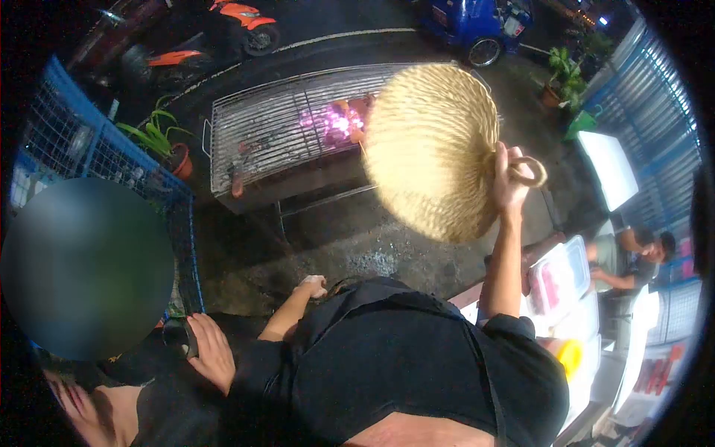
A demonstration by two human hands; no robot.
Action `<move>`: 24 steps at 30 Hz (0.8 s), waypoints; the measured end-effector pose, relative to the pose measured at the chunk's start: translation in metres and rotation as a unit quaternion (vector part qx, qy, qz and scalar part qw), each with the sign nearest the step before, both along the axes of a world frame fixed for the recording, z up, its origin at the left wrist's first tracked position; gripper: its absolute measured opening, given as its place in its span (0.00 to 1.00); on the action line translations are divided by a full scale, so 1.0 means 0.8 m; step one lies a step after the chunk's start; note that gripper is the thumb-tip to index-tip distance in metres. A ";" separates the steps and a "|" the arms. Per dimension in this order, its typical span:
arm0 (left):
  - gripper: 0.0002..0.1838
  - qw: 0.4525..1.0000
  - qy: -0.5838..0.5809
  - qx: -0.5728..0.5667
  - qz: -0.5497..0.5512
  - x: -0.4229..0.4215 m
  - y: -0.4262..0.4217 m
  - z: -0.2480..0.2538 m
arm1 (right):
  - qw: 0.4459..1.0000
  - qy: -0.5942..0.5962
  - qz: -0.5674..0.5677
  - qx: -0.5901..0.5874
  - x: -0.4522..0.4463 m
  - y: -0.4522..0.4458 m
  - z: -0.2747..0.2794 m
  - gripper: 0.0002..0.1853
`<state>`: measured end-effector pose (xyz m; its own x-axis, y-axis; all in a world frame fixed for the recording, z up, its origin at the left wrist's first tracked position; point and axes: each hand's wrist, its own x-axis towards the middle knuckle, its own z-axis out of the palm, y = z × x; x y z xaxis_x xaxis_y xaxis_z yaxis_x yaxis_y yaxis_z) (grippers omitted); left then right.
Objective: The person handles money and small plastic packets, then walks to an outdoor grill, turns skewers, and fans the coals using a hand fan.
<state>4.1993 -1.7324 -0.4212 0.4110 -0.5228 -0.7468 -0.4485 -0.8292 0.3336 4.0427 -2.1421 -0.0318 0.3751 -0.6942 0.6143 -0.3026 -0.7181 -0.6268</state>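
My right hand is raised and closed around the handle of a round woven straw hand fan. The fan's looped handle end sticks out past my fingers, and its broad face covers the right part of a long charcoal grill. Behind the fan's left edge, coals glow pink-white under the grill's wire grate. Low beside my body, my left hand is curled shut; something whitish shows at it, too small to name. It stays apart from the grill.
At my left a person's hand rests near my arm. On the right, a table holds clear plastic containers and a yellow-lidded jar; a person sits beyond. Potted plants, blue mesh fencing and a blue vehicle surround the grill.
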 end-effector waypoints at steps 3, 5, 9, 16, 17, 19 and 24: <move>0.26 0.998 -0.004 0.010 -0.062 0.008 0.001 0.016 | 1.000 -0.003 -0.008 -0.014 -0.001 -0.006 -0.002 0.16; 0.27 0.997 0.017 -0.033 -0.068 0.011 0.002 0.012 | 0.980 -0.139 0.070 0.124 -0.001 0.002 0.004 0.15; 0.26 0.999 -0.031 0.019 -0.006 -0.001 -0.002 0.034 | 0.989 -0.096 0.048 0.098 -0.005 -0.008 -0.001 0.15; 0.26 0.998 -0.007 -0.013 -0.067 0.010 0.002 0.001 | 0.967 -0.171 0.100 0.161 -0.004 -0.002 0.004 0.18; 0.25 0.998 -0.006 -0.020 -0.064 0.010 0.005 -0.008 | 0.970 -0.174 0.085 0.146 -0.002 -0.001 0.003 0.18; 0.26 0.997 -0.010 -0.043 -0.064 0.009 0.011 -0.007 | 0.991 -0.112 0.026 0.061 -0.001 0.000 0.002 0.17; 0.23 0.997 -0.031 0.007 -0.065 0.003 -0.013 0.020 | 0.995 -0.080 0.018 -0.064 -0.015 -0.030 -0.013 0.10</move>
<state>4.2017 -1.7424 -0.4050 0.3865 -0.5636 -0.7301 -0.5714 -0.7677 0.2901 4.0310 -2.1662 -0.0425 0.2884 -0.5950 0.7502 -0.1786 -0.8032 -0.5684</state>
